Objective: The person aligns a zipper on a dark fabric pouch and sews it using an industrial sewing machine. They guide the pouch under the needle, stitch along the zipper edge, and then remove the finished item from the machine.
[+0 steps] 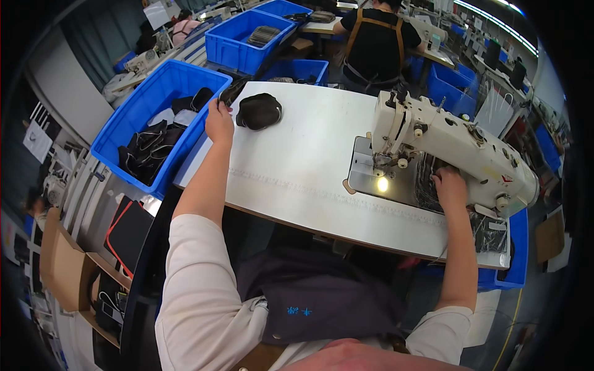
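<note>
Dark cloth-like material meets the left hand at the left edge of the white sewing table. Its fingers are drawn together at the near end of a dark piece; whether they pinch or merely touch it, I cannot tell. That piece lies just beyond the fingertips, its long axis slanting away and rightward toward the far left corner. Just right of the hand, near the same corner, rests a black rounded piece; its slightly longer axis runs roughly left to right, and the left hand is much the nearer.

The right hand, fingers curled, is at the right side of a dark, glossy bundle under the sewing machine's arm; its grip is unclear. The bundle's long axis points away from the near edge.

Farther out, a blue bin holding dark and pale pieces sits beside the left edge.
</note>
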`<state>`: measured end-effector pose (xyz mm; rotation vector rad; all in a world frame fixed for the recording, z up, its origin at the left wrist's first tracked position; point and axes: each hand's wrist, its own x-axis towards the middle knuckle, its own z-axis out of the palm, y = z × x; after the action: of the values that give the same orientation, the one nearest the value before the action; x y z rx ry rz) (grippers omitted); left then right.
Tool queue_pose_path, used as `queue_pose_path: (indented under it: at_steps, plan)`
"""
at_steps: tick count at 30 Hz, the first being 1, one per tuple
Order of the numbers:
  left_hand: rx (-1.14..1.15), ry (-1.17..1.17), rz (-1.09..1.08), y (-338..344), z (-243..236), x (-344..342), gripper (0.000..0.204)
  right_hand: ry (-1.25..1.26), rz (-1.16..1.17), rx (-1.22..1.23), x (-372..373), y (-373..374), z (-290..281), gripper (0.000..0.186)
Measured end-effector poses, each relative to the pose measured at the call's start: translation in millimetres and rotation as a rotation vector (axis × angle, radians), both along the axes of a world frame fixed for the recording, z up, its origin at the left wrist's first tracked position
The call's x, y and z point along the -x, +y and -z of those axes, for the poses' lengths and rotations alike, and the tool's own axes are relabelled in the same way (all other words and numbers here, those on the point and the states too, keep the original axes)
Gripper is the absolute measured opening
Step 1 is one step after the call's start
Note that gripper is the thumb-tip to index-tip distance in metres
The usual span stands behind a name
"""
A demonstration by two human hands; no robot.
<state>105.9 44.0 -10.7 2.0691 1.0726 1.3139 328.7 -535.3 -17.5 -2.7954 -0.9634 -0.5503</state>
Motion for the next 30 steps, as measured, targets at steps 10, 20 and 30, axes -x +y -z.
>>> queue_pose_path:
  at_steps: [10, 20, 30]
  plan:
    - [0.557, -0.111, 0.621, -104.7, 36.0, 34.4, 0.022, -0.155, 0.009, -0.069, 46.6, 12.7, -25.7, 0.01]
    - [0.384, 0.175, 0.766, -142.3, 68.4, 42.3, 0.047, 0.131, -0.514, -0.166, 170.3, 108.0, 63.3, 0.041]
    - [0.896, -0.137, 1.015, -233.4, 37.7, 138.7, 0.055, 0.38, -0.6, -0.789, 205.7, 147.4, 61.2, 0.031]
